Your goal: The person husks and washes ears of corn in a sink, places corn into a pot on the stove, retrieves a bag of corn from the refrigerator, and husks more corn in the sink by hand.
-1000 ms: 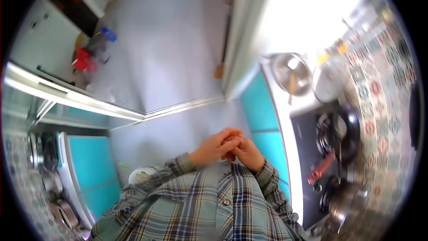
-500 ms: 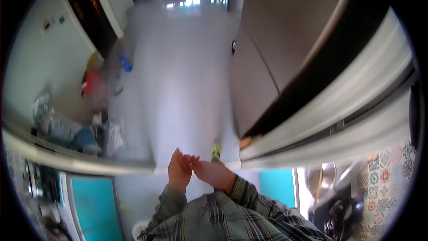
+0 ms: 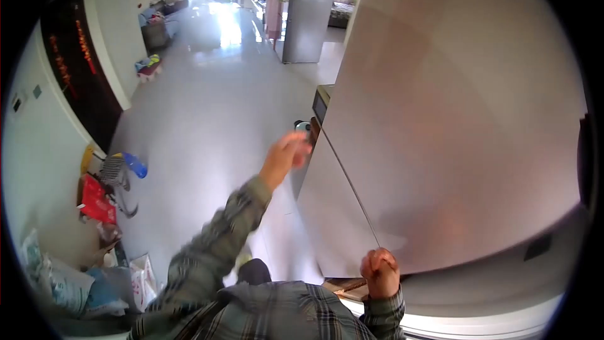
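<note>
My left hand (image 3: 284, 158) reaches forward over the floor, near the left edge of a large grey-brown panel (image 3: 453, 107). Its fingers are slightly blurred and loosely bent, with gaps between them, and nothing shows in them. Lower down, my right hand (image 3: 381, 272) is closed with its fingers curled in, in front of the panel's lower part, by the end of a thin dark seam. No object shows in it. Whether either hand touches the panel is unclear.
Along the left wall lie a red bag (image 3: 97, 200), a blue item (image 3: 135, 165) and white bags (image 3: 143, 282). A dark door (image 3: 82, 69) stands behind them. Beyond the panel's edge is a boxy appliance (image 3: 321, 106). A grey door (image 3: 311, 16) stands farther off.
The view has moved from the kitchen counters, past the doorway, to the room and large panel. My hands, together before, have separated; the left has stretched forward and the right has moved rightward.
</note>
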`<state>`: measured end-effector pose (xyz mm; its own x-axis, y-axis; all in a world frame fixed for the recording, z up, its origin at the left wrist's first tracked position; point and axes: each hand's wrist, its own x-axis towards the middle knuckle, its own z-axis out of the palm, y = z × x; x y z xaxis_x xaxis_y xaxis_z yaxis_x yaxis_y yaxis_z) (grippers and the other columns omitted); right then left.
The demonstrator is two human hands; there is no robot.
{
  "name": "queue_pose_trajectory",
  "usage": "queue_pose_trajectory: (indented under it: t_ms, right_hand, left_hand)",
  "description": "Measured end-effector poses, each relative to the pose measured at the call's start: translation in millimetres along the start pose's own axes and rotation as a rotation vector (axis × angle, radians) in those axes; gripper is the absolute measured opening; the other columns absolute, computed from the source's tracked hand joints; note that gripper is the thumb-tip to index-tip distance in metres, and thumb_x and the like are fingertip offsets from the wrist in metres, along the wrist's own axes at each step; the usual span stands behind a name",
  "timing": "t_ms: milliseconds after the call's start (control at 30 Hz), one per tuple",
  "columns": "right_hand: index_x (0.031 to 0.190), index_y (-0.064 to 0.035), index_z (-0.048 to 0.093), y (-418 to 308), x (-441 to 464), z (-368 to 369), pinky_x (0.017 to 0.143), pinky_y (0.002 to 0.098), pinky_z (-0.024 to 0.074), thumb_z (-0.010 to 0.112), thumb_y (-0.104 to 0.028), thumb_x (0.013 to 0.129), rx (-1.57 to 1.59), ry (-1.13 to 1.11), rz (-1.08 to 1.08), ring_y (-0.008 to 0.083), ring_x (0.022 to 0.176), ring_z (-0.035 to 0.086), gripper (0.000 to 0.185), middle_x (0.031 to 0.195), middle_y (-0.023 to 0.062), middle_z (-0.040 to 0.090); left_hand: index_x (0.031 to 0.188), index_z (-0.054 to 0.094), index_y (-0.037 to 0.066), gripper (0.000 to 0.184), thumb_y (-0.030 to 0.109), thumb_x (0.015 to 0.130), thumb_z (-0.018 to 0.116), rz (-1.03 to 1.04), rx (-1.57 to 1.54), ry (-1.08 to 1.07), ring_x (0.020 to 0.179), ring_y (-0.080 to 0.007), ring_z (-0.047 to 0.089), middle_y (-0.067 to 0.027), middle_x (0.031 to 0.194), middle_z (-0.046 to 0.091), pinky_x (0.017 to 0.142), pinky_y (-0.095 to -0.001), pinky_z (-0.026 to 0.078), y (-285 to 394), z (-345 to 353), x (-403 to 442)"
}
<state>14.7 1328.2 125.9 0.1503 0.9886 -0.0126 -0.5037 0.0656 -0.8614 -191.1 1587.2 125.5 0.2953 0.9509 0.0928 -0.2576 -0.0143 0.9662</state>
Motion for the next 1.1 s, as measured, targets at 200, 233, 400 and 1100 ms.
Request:
queue_pose_trajectory:
  t_ms: [200,233,400,1100]
  right_hand:
    - [0.058,-0.0074,0.040,59.2,-7.6,46.6,0.039,0.0226,0.0221,0.037,-0.001,0.071,0.061,0.619,-0.318,0.0095,0.041,0.028,0.015,0.051,0.0015,0.036]
    - [0.059,-0.0074,0.041,77.2,-19.4,60.5,0.039,0.0223,0.0221,0.037,0.000,0.071,0.113,0.756,-0.350,0.0090,0.040,0.028,0.015,0.051,0.0014,0.037]
    - [0.062,-0.0064,0.043,157.3,-55.3,111.0,0.035,0.0220,0.0228,0.036,0.004,0.072,0.009,1.091,-0.359,0.0097,0.038,0.029,0.015,0.049,0.0024,0.038]
    - [0.068,-0.0020,0.044,231.7,39.8,368.5,0.047,0.0193,0.0358,0.034,0.001,0.077,-0.654,1.491,-0.633,0.0071,0.050,0.042,0.014,0.092,0.0206,0.060]
  left_hand:
    - [0.109,0.052,0.005,0.031,0.002,0.079,0.043,0.423,0.416,-0.246,0.053,-0.0125,0.054,-0.0109,0.082,0.060,0.046,-0.0268,0.045,-17.7,9.6,258.0]
    - [0.103,0.055,0.005,0.027,0.003,0.077,0.047,0.375,0.384,-0.372,0.052,-0.0140,0.056,-0.0111,0.074,0.061,0.047,-0.0285,0.046,-14.9,15.7,274.2]
    - [0.075,0.049,0.003,0.008,0.006,0.078,0.042,0.127,0.299,-0.639,0.048,-0.0143,0.055,-0.0068,0.055,0.052,0.042,-0.0279,0.044,-13.5,41.1,301.2]
    - [0.092,0.056,0.004,0.013,0.001,0.081,0.048,0.435,0.178,-1.589,0.068,-0.0148,0.056,-0.0047,0.079,0.057,0.061,-0.0270,0.046,49.8,-184.4,40.8]
